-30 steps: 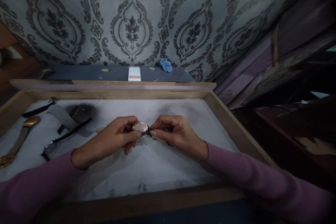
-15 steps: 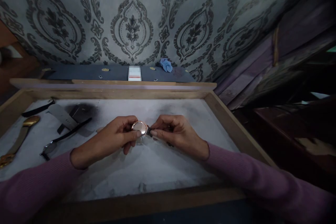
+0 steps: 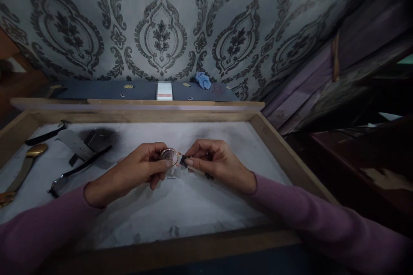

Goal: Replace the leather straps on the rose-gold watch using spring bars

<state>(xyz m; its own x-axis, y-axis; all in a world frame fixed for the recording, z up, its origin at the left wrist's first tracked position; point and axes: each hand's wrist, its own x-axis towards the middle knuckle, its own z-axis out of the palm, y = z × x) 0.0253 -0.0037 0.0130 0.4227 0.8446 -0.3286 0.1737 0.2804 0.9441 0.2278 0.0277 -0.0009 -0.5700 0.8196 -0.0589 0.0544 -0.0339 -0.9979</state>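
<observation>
Pinching a round, rose-gold-rimmed watch case in the left hand, grip narrow on its edge. Holding a dark watch strap, grip likewise closed, in the nearer right hand, just right of the case and slanting down rightward; contact unclear. Both above a white-lined wooden drawer.

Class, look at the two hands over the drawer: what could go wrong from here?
The right hand only pinches the dark strap by its fingertips, so it might slip free. The left hand grips the round watch case near its edge; it could drop into the drawer. The left thumb, on its shiny surface, may smudge it.
</observation>
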